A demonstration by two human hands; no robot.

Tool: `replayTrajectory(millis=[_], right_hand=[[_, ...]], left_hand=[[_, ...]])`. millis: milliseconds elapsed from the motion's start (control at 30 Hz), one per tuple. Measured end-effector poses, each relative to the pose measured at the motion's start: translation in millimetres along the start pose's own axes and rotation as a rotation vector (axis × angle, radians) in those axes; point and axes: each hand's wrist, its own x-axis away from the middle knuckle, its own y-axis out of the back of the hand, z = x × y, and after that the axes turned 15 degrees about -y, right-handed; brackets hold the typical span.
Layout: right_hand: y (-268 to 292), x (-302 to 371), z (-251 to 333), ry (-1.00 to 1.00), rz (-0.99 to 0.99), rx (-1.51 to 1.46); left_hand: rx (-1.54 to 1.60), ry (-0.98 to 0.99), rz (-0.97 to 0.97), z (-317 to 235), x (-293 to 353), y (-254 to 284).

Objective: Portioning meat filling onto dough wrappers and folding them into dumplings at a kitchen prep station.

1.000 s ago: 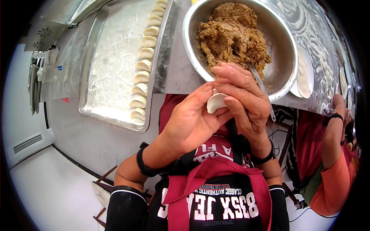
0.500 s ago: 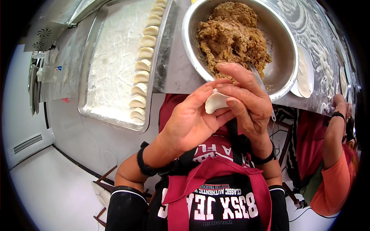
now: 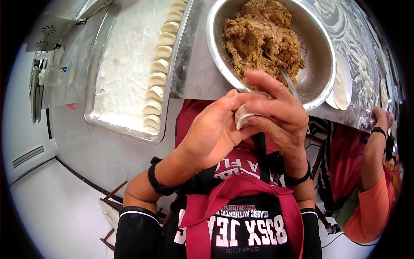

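Between my two hands, in front of the metal bowl, is a pale folded dumpling. My left hand supports it from the left, with its thumb by the upper edge. The fingers behind the dumpling are largely hidden. My right hand pinches the dumpling's edge between thumb and index finger and covers its right part. Beyond my hands, the steel bowl holds a big mound of brown minced filling. A metal utensil handle sticks out of the filling.
Left of the bowl lies a floured metal tray with a row of dumplings along its right side. Right of the bowl, flat dough wrappers rest on a white plate. A co-worker's arm reaches to the floury table at far right.
My right hand's fingers have closed further over the dumpling, so less of it shows. The tray and bowl sit slightly shifted in the view.
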Motion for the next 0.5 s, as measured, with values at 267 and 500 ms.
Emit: replayTrajectory(millis=[267,500], right_hand=[[5,3,9,-0.068,0.103,0.003],[5,1,12,0.006,0.129,0.029]], left_hand=[[-0.103,0.015,0.067,0,-1,-1],[-0.101,0.083,0.100,2,-2,2]])
